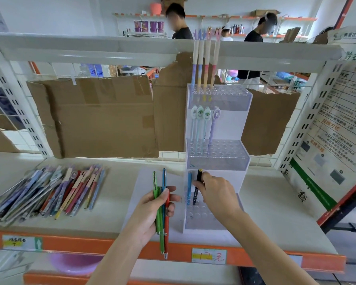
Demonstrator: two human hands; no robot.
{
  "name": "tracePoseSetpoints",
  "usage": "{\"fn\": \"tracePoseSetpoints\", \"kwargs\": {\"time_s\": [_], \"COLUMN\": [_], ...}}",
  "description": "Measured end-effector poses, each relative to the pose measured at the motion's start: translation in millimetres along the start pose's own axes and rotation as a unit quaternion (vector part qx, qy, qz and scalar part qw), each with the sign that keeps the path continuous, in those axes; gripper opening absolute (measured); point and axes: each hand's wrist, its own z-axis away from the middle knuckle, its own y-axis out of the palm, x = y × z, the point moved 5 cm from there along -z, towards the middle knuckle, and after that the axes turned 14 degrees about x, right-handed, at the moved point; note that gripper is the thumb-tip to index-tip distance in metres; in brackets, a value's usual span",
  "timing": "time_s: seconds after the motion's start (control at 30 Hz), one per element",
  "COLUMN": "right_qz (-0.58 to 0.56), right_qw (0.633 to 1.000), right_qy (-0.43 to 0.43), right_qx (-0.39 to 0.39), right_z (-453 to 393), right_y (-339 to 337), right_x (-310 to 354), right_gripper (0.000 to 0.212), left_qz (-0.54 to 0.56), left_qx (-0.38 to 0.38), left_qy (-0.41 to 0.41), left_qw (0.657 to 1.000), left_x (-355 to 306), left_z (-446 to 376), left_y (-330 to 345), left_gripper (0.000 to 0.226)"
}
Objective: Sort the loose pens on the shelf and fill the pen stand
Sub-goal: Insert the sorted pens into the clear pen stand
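Left hand grips four pens beside the pen stand; right hand pinches one black pen in its lowest tier.

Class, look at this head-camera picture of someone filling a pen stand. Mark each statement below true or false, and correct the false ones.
1. The right hand grips a black pen at the stand's bottom tier. True.
2. The left hand is empty. False: it holds a bunch of green, blue and red pens.
3. The pile of loose pens lies to the left of the pen stand. True.
4. The top tier holds no pens. False: four tall pens stand in it.
5. A light blue pen stands beside the black pen. True.
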Motion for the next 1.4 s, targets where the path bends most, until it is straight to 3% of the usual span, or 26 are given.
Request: {"fn": "tracePoseSetpoints", "kwargs": {"time_s": [0.27,0.57,0.67,0.9,1.03,1.13,1.23,1.4], "right_qz": [0.005,-0.036,-0.178,-0.430,-0.456,-0.485,-0.421,-0.341], "right_qw": [1.000,0.999,0.983,0.898,0.889,0.868,0.895,0.934], "right_qy": [0.000,0.012,-0.028,-0.035,-0.016,-0.015,-0.032,-0.013], "right_qx": [-0.011,0.008,-0.022,0.080,-0.019,-0.104,-0.142,-0.107], "right_z": [2,14,23,24,22,21,23,20], "right_y": [3,-4,-7,-5,-24,-56,-72,-50], "right_x": [1,-2,5,24,15,1,-11,-24], "right_gripper": [0.034,0.032,0.030,0.026,0.024,0.023,0.022,0.020], "left_qz": [0.021,-0.031,-0.032,-0.072,-0.093,-0.081,-0.052,-0.055], "left_qx": [0.011,0.033,0.050,0.136,0.136,0.096,0.047,0.029], "left_qy": [-0.007,-0.023,-0.021,-0.062,-0.078,-0.092,-0.095,-0.079], "left_qw": [1.000,0.999,0.998,0.986,0.983,0.988,0.993,0.995], "left_x": [1,3,3,9,12,16,17,12], "left_z": [2,5,4,3,0,-1,-3,-10], "left_y": [-2,2,7,23,24,16,7,2], "left_gripper": [0.017,0.025,0.027,0.024,0.023,0.021,0.024,0.025]}}
